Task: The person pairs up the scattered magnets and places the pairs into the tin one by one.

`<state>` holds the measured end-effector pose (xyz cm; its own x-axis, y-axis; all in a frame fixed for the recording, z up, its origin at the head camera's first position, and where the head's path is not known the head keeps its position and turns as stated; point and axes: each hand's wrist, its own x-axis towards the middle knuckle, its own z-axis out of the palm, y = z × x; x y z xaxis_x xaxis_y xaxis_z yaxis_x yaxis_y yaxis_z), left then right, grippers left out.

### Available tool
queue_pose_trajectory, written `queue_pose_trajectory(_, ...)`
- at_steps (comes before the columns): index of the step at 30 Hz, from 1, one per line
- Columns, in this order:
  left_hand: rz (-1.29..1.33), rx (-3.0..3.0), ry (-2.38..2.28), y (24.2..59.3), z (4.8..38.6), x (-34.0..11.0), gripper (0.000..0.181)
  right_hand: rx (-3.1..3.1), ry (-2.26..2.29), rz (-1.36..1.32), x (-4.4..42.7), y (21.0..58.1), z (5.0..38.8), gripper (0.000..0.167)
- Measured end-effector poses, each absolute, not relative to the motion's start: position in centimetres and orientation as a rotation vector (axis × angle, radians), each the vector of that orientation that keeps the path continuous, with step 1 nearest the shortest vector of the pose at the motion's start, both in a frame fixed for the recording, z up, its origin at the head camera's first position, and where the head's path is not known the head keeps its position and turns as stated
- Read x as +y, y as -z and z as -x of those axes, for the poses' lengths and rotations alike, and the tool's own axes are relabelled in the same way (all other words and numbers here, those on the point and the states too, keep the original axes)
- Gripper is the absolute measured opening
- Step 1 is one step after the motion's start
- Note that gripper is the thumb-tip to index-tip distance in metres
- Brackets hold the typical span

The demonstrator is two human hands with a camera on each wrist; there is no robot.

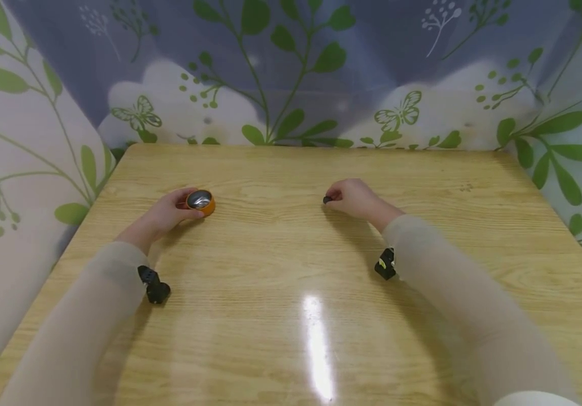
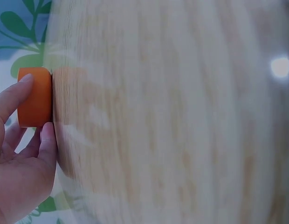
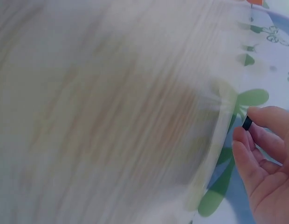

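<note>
A small round orange bowl (image 1: 208, 209) with a shiny metal inside sits on the left part of the table. My left hand (image 1: 171, 211) grips it from the left side, thumb on the near wall and fingers behind. In the left wrist view the thumb lies on the orange wall (image 2: 36, 100), and the bowl's base meets the tabletop. Right of the middle, my right hand (image 1: 353, 198) pinches a small black piece (image 1: 327, 199) between thumb and fingertips. The right wrist view shows this black piece (image 3: 247, 123) as a short, flat-sided thing; its exact kind cannot be told.
The wooden table (image 1: 260, 254) has a bright light reflection near its front. A patterned cloth (image 1: 291, 67) with leaves and butterflies hangs behind and at both sides. Small black devices (image 1: 156, 287) are strapped to both sleeved wrists.
</note>
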<state>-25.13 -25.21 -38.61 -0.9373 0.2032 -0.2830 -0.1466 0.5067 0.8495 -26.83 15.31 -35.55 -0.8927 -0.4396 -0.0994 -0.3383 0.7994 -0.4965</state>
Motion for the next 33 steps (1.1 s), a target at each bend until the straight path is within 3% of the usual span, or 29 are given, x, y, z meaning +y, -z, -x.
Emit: queue_pose_trajectory(33,-0.108,2.457,-1.369,38.7,25.4,-25.4,0.07,2.716,0.618,0.782,5.0,34.1,27.5,0.027)
